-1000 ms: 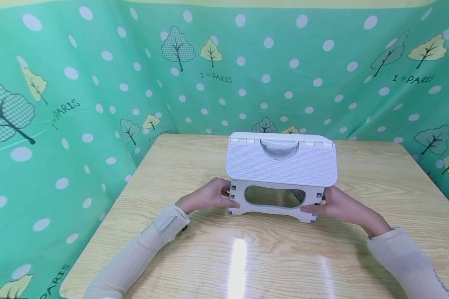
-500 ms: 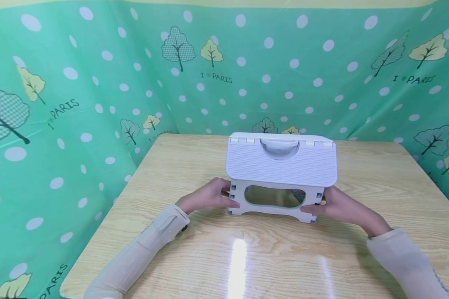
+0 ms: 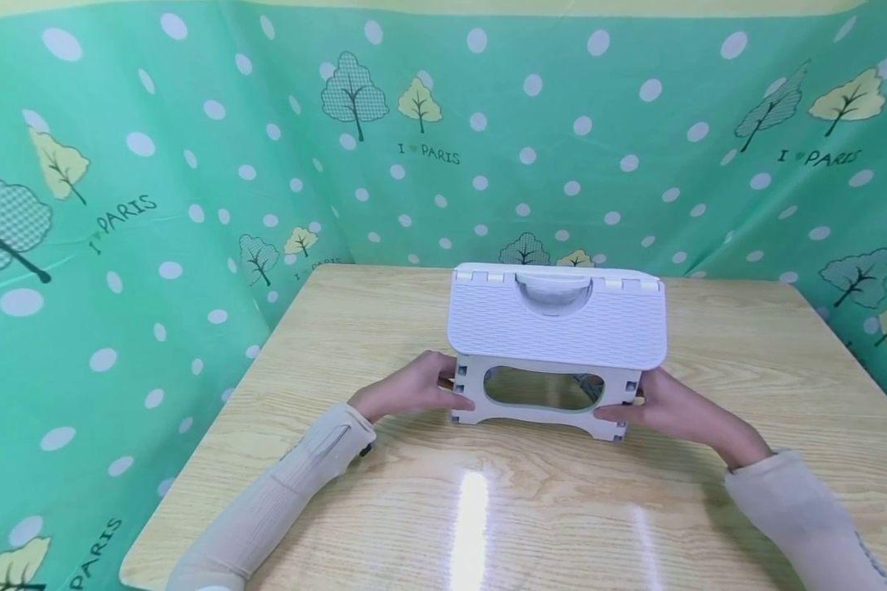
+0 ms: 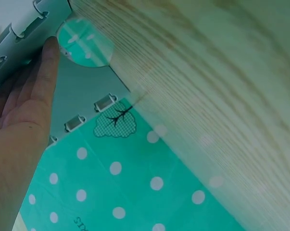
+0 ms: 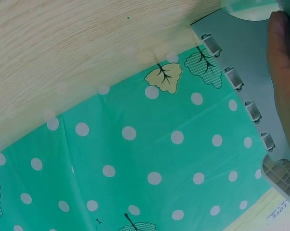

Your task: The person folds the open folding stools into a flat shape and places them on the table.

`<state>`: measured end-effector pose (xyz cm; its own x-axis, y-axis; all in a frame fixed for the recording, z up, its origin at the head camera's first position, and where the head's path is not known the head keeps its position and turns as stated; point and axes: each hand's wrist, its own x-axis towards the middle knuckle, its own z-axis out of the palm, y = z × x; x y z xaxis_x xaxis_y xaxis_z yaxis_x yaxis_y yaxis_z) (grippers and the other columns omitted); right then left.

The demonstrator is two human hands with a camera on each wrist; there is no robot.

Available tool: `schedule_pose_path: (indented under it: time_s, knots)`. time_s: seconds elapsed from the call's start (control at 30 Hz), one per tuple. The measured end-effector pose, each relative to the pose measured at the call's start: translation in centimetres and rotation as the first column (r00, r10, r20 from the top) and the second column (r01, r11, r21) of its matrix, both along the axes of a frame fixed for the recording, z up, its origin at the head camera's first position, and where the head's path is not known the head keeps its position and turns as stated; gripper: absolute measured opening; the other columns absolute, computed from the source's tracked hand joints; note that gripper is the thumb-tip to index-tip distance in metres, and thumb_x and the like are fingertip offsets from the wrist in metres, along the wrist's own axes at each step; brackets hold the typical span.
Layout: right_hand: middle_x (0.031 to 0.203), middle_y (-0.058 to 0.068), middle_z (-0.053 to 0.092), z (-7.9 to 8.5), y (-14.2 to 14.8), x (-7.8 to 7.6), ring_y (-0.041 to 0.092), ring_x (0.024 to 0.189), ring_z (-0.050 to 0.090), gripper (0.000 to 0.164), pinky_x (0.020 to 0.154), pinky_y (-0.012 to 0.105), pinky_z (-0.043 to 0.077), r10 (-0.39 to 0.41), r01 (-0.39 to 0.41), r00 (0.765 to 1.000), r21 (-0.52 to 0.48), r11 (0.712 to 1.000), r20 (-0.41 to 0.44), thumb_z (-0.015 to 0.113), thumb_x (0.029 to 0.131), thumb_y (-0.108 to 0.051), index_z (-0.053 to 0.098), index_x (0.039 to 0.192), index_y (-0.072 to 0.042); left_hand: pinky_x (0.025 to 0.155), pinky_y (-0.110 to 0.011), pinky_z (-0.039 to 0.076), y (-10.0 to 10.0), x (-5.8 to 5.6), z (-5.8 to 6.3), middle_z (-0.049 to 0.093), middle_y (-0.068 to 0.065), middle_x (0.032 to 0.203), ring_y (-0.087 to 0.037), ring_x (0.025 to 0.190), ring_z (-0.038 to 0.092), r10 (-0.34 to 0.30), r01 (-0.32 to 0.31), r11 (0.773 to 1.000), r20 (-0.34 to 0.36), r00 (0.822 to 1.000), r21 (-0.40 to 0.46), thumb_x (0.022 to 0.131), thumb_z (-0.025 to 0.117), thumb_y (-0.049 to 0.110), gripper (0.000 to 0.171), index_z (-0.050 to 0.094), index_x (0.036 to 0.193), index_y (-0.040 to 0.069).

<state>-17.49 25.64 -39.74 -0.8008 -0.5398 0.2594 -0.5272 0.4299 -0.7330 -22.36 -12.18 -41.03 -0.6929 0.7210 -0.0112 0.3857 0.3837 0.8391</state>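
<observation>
A white folding step stool (image 3: 554, 328) stands on the wooden table, its ribbed top sloping down towards me and a carry handle at the upper edge. Its front leg panel has a wide oval cutout. My left hand (image 3: 424, 386) holds the left side of that panel, thumb on the front face and fingers behind. At the opposite side my right hand (image 3: 658, 404) grips the panel likewise, thumb in front. The left wrist view shows fingers (image 4: 47, 72) reaching in between the stool's panels. In the right wrist view, part of my right hand (image 5: 284, 57) lies along the stool's panel (image 5: 245, 43).
The wooden table (image 3: 369, 509) extends around the stool, with a bright light reflection in front. A green polka-dot curtain (image 3: 429, 205) printed with trees hangs behind the table and down both sides.
Both hands and the stool keep the same place. Only the curtain at the left has drifted slightly to the left.
</observation>
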Motion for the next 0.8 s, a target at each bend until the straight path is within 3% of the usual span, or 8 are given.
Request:
schedule_pose_path:
  time_s: [0.23, 0.5, 0.8]
  knots:
    - [0.141, 0.001, 0.041, -0.09, 0.07, 0.05, 0.009, 0.119, 0.047, 0.104, 0.093, 0.018, 0.044, 0.004, -0.004, 1.0, 0.0, 1.0, 0.021, 0.086, 0.079, -0.012, 0.016, 0.155, -0.027, 0.079, -0.027, 0.059, 0.03, 0.01, 0.02, 0.074, -0.003, 0.103, -0.013, 0.092, 0.072, 0.001, -0.001, 1.0, 0.006, 1.0, -0.007, 0.084, 0.081, 0.014, 0.03, 0.069, 0.11, 0.005]
    - [0.137, 0.004, 0.045, -0.08, 0.12, 0.11, 0.024, 0.115, 0.052, 0.102, 0.089, 0.025, 0.05, -0.004, 0.004, 0.999, 0.004, 1.0, 0.054, 0.085, 0.08, -0.014, 0.017, 0.154, -0.027, 0.08, -0.027, 0.059, -0.01, -0.03, -0.03, 0.074, -0.003, 0.103, -0.012, 0.092, 0.072, -0.001, 0.001, 1.0, -0.003, 1.0, -0.011, 0.084, 0.081, 0.014, 0.031, 0.069, 0.111, 0.005]
    - [0.144, 0.003, 0.039, 0.01, -0.02, 0.19, 0.009, 0.121, 0.045, 0.107, 0.094, 0.017, 0.043, -0.01, 0.01, 0.999, 0.005, 1.0, 0.049, 0.086, 0.079, -0.014, 0.013, 0.156, -0.029, 0.079, -0.027, 0.059, -0.1, 0.02, -0.01, 0.074, -0.004, 0.103, -0.012, 0.091, 0.072, -0.001, 0.001, 1.0, -0.008, 1.0, -0.01, 0.085, 0.081, 0.013, 0.031, 0.069, 0.111, 0.004]
